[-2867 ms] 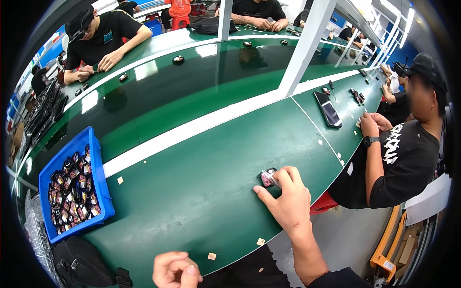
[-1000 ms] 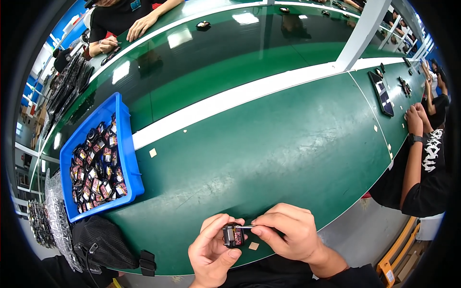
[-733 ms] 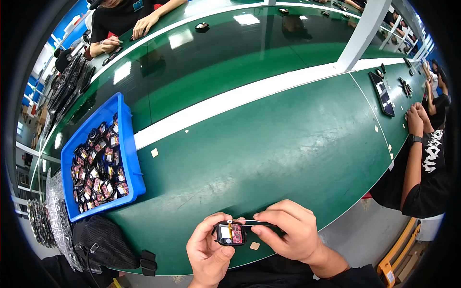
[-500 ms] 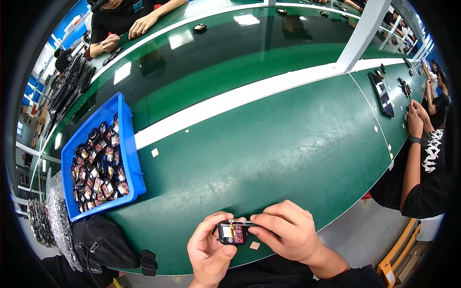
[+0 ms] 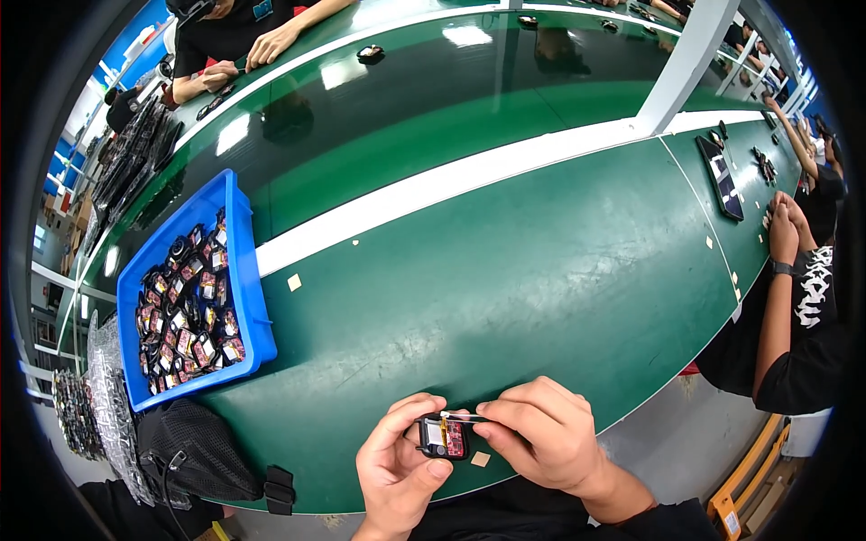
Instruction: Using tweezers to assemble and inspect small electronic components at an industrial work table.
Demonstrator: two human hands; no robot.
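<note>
My left hand (image 5: 397, 466) grips a small open black electronic device (image 5: 433, 444) by its edges, over the near edge of the green bench. Inside its casing show a red circuit board, a pale rectangular block and a yellow strip. Pinched between thumb and fingers of my right hand (image 5: 541, 439) are slim metal tweezers (image 5: 465, 417). Their tip reaches the top edge of the casing, beside a small white piece near the yellow strip. Whether the tip grips that piece is too small to tell.
To the left, a blue bin (image 5: 255, 298) holds many similar devices. A black mesh bag (image 5: 206, 453) lies below it. Small cream squares (image 5: 294, 282) dot the bench (image 5: 469, 298). Beyond a white rail runs a glossy green belt (image 5: 397, 135). Co-workers sit across and at right, near a black tray (image 5: 719, 178).
The whole view has shifted slightly. My left hand and the device sit a little further right; the tweezers stay at the casing's top edge.
</note>
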